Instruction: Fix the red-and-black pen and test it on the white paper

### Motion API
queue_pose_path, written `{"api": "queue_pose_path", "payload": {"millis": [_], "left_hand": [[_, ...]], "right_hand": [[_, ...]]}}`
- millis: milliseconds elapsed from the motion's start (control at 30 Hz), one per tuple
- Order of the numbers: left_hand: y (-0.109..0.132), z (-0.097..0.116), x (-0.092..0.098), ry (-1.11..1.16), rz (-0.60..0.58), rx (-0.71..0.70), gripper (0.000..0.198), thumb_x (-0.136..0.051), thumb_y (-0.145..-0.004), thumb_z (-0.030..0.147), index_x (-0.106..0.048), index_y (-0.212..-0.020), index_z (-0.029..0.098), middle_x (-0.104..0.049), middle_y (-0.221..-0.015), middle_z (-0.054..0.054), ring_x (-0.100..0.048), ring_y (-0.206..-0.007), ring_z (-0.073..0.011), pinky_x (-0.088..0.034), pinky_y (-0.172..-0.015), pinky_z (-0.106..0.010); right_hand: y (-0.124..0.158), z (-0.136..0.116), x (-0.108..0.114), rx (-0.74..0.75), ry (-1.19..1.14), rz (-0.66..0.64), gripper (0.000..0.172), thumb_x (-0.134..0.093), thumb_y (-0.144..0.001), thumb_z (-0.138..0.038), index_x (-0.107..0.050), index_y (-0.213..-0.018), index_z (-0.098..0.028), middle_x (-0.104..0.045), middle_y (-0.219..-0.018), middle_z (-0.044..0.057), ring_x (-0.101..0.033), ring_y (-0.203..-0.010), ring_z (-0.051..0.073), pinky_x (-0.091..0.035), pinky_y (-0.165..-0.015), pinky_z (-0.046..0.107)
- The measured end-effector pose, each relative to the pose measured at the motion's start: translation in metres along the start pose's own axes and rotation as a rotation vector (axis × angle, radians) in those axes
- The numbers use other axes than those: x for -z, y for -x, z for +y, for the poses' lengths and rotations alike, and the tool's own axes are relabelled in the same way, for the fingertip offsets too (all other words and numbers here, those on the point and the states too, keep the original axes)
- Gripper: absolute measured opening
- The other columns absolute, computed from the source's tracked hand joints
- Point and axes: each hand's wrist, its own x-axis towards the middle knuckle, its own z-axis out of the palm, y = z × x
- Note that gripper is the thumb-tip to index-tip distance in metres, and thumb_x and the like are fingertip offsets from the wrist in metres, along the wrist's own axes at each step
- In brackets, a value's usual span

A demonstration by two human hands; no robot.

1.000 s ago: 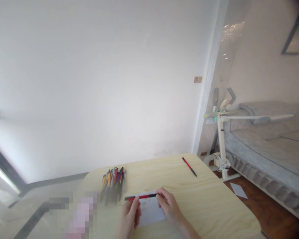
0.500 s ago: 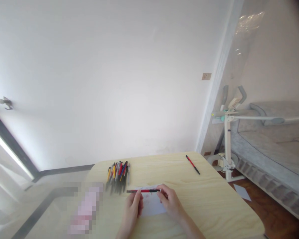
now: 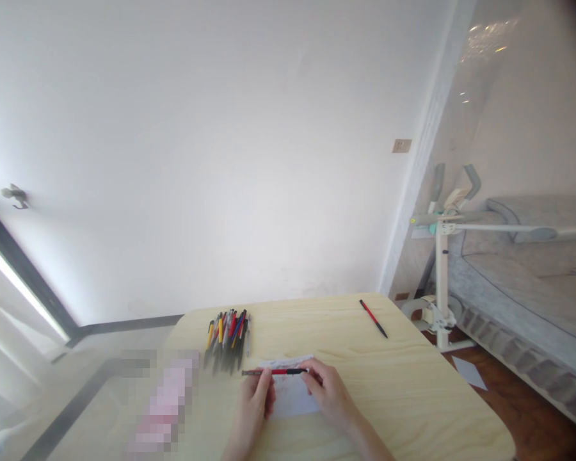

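A red and black pen (image 3: 279,371) lies level between my hands, above a white sheet of paper (image 3: 292,400) with scribbled marks near its top. My left hand (image 3: 256,397) is closed on the pen's left part, thumb on top. At its black right end, the fingers of my right hand (image 3: 327,387) pinch the pen. Both hands are just over the table (image 3: 403,397). To the upper left lies a bunch of pens (image 3: 228,336) in several colours. Another red and black pen (image 3: 373,318) rests by itself at the upper right.
A pale wall (image 3: 249,160) stands behind the table's far edge. On the left is a blurred pink patch (image 3: 170,400). To the right are a white exercise machine (image 3: 441,275), a grey sofa (image 3: 532,282) and a sheet of paper (image 3: 469,372) on the floor.
The pen in my hands has dipped very slightly. My view has shifted a little; both hands keep the same hold.
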Motion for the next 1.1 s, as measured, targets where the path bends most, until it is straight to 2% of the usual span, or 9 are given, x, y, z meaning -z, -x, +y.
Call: {"api": "queue_pose_path", "payload": {"millis": [133, 367, 867, 1000, 1100], "left_hand": [[0.0014, 0.0038, -0.0017, -0.002, 0.014, 0.017, 0.051, -0.04, -0.076, 0.06, -0.05, -0.055, 0.015, -0.044, -0.039, 0.004, -0.037, -0.03, -0.0068, -0.025, -0.03, -0.018], [0.0025, 0.008, -0.0022, -0.056, 0.005, 0.001, 0.052, -0.041, -0.076, 0.059, -0.046, -0.047, 0.016, -0.043, -0.036, 0.003, -0.037, -0.03, -0.0069, -0.024, -0.031, -0.018], [-0.0011, -0.0012, 0.0015, -0.056, -0.043, 0.022, 0.052, -0.041, -0.077, 0.057, -0.048, -0.047, 0.016, -0.043, -0.036, 0.003, -0.038, -0.03, -0.0069, -0.024, -0.031, -0.018], [-0.0014, -0.0008, 0.0024, -0.041, -0.058, 0.036, 0.052, -0.041, -0.077, 0.057, -0.048, -0.047, 0.016, -0.043, -0.036, 0.003, -0.037, -0.03, -0.0068, -0.024, -0.031, -0.018], [-0.001, 0.0021, 0.0025, -0.034, -0.067, 0.047, 0.052, -0.042, -0.076, 0.058, -0.048, -0.046, 0.016, -0.042, -0.036, 0.003, -0.037, -0.03, -0.0069, -0.024, -0.031, -0.018]], "right_hand": [[-0.0001, 0.0001, -0.0006, -0.005, -0.005, -0.004, 0.018, -0.046, -0.083, -0.028, -0.06, -0.091, -0.019, -0.053, -0.055, -0.003, -0.05, -0.052, 0.012, -0.036, -0.051, 0.021], [0.0003, 0.0009, -0.0013, -0.015, -0.031, -0.009, 0.018, -0.045, -0.083, -0.029, -0.059, -0.09, -0.019, -0.051, -0.054, -0.004, -0.051, -0.051, 0.012, -0.035, -0.051, 0.02], [0.001, -0.0071, 0.0023, -0.016, 0.071, -0.054, 0.021, -0.041, -0.085, -0.03, -0.06, -0.084, -0.019, -0.055, -0.055, -0.004, -0.051, -0.052, 0.011, -0.035, -0.053, 0.02], [0.0013, -0.0084, 0.0023, -0.002, 0.079, -0.053, 0.024, -0.04, -0.086, -0.033, -0.059, -0.081, -0.019, -0.056, -0.055, -0.003, -0.051, -0.052, 0.012, -0.035, -0.053, 0.02], [0.0014, -0.0085, 0.002, 0.004, 0.076, -0.05, 0.031, -0.038, -0.087, -0.036, -0.058, -0.071, -0.019, -0.055, -0.053, -0.003, -0.05, -0.051, 0.012, -0.036, -0.055, 0.02]]}}
